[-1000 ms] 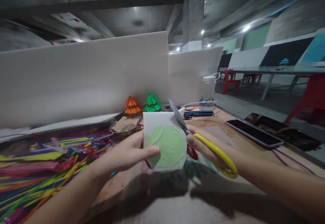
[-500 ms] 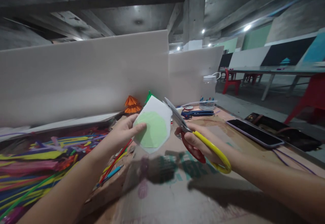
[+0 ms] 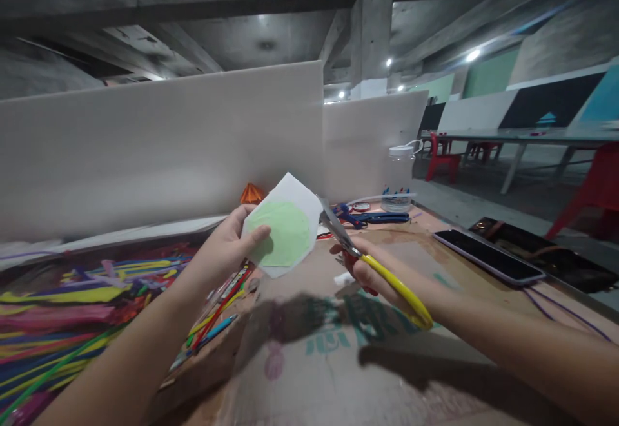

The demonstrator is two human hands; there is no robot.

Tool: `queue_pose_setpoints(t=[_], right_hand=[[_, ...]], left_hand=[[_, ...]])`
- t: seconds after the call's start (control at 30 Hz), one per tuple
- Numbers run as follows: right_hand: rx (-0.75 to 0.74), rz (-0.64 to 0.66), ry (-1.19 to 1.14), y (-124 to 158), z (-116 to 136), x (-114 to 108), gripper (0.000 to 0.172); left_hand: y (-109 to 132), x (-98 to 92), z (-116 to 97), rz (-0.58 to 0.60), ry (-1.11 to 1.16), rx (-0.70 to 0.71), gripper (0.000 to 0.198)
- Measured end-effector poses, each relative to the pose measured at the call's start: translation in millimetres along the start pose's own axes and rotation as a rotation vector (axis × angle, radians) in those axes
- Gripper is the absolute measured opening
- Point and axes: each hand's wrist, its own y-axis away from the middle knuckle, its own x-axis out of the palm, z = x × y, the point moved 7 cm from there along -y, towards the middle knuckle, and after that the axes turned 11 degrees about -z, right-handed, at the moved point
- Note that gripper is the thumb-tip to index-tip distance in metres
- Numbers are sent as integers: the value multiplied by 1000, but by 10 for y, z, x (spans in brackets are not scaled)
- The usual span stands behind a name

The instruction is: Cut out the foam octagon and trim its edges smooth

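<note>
Our left hand (image 3: 231, 240) is clamped on a white many-sided paper sheet (image 3: 289, 189) bearing a pale-green rounded paper patch (image 3: 286, 236), mid-view; at four o'clock from it, our right hand (image 3: 383, 258) grips yellow-and-red-handled metal scissors (image 3: 355, 252), blades at its edge.

1. With the card (image 3: 289, 189) as the clock's centre, the left grip (image 3: 229, 239) holds it at 9 o'clock; a disc (image 3: 287, 239) lies on it.
2. The right grip (image 3: 387, 258) is at 4 o'clock with the scissors (image 3: 356, 252), blades at the card's 3 o'clock edge.
3. Loose strips (image 3: 72, 323) spread at 8 o'clock; a pen (image 3: 220, 329) lies at 7, between them and the cardboard (image 3: 314, 381) at 6.
4. A panel (image 3: 159, 149) stands behind, at 11 o'clock.
5. On the tabletop (image 3: 422, 221), a bottle (image 3: 399, 178) stands at 2 o'clock; a phone (image 3: 488, 257) lies past 3, left of a bag (image 3: 546, 261).
</note>
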Motion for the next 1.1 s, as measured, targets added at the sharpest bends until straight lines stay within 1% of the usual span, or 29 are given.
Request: queue_pose_setpoints(t=[0.1, 0.27, 0.37, 0.47, 0.57, 0.67, 0.73, 0.83, 0.9, 1.1], right_hand=[[-22, 6, 67, 12, 20, -9, 75], [-37, 38, 82, 35, 72, 9, 70], [-68, 47, 106, 34, 106, 16, 70], [-97, 27, 104, 22, 156, -1, 69], [-87, 1, 114, 10, 192, -31, 67], [-65, 29, 150, 14, 200, -22, 70], [-49, 19, 145, 18, 190, -25, 70], [-21, 6, 115, 24, 153, -18, 64], [-1, 22, 101, 30, 128, 2, 61], [18, 15, 49, 41, 100, 21, 56]], left_hand=[[50, 17, -53, 4, -32, 24, 52], [80, 55, -88, -3, 4, 25, 52], [93, 120, -64, 47, -20, 22, 51], [112, 166, -54, 78, -71, 58, 48], [128, 183, -53, 94, -94, 82, 47], [134, 194, -33, 129, -78, 46, 50], [134, 191, -33, 142, -72, 33, 51], [132, 178, -37, 140, -79, 24, 52], [134, 175, -39, 139, -81, 13, 53], [146, 180, -74, 136, -74, 3, 53]])
